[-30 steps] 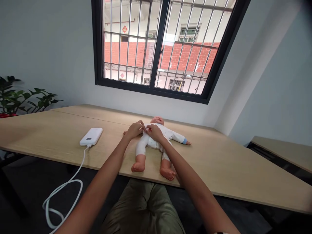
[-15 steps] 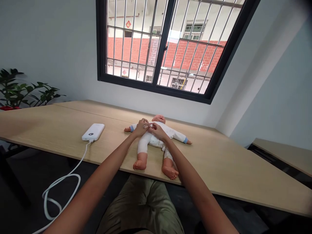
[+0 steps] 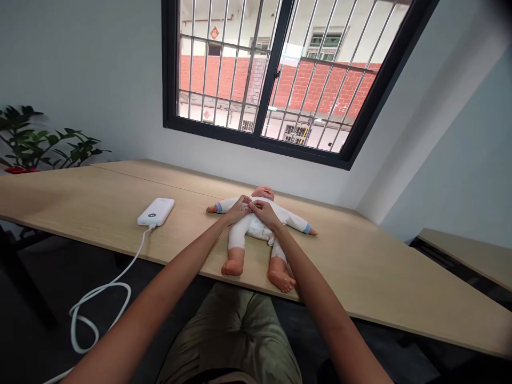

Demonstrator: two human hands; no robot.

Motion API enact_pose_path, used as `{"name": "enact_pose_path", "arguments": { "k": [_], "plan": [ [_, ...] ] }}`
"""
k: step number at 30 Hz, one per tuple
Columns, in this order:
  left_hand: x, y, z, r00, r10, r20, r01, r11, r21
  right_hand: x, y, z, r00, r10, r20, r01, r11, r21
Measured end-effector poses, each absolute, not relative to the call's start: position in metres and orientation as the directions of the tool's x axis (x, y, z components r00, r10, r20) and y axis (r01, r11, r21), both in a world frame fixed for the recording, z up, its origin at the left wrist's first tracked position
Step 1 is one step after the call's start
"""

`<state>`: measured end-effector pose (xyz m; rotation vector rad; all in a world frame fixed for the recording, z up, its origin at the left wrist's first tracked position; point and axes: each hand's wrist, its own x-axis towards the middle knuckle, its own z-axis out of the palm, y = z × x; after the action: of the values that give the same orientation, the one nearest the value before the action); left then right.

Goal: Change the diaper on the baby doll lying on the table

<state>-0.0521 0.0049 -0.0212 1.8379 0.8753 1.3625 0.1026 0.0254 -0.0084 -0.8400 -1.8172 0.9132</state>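
A baby doll (image 3: 256,229) in a white suit with blue cuffs lies on its back on the wooden table (image 3: 360,266), head toward the window, bare feet at the near edge. My left hand (image 3: 238,208) and my right hand (image 3: 264,210) meet on the doll's upper chest just below the chin. Both pinch the white suit there with fingers closed. The fingertips touch each other.
A white power bank (image 3: 156,212) lies left of the doll, its white cable (image 3: 100,298) looping off the table edge. A potted plant (image 3: 36,144) stands at far left. A barred window (image 3: 280,74) fills the wall behind. A second desk (image 3: 468,256) sits at right.
Both hands have slid up the doll's front from the belly to the upper chest near the chin. The doll's left arm has come into view. The camera tilted slightly.
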Motion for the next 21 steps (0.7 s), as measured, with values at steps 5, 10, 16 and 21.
{"name": "enact_pose_path", "arguments": {
  "k": [5,10,16,21],
  "plan": [
    [-0.052,0.006,-0.023,0.321,0.83,0.455,0.075,-0.501,0.862,0.103,0.019,-0.002,-0.296,0.89,0.345,-0.003,0.361,-0.933],
    [-0.054,0.021,-0.035,0.24,0.876,0.417,0.297,-0.476,0.828,0.105,0.013,-0.001,-0.223,0.926,0.306,-0.035,0.306,-0.951],
    [-0.056,0.03,-0.043,0.231,0.892,0.388,0.354,-0.449,0.821,0.112,0.015,-0.007,-0.245,0.849,0.468,0.115,0.505,-0.855],
    [-0.057,0.021,-0.039,0.26,0.888,0.378,0.325,-0.449,0.832,0.12,0.005,-0.001,-0.261,0.807,0.529,0.571,0.571,-0.589]
  ]
}}
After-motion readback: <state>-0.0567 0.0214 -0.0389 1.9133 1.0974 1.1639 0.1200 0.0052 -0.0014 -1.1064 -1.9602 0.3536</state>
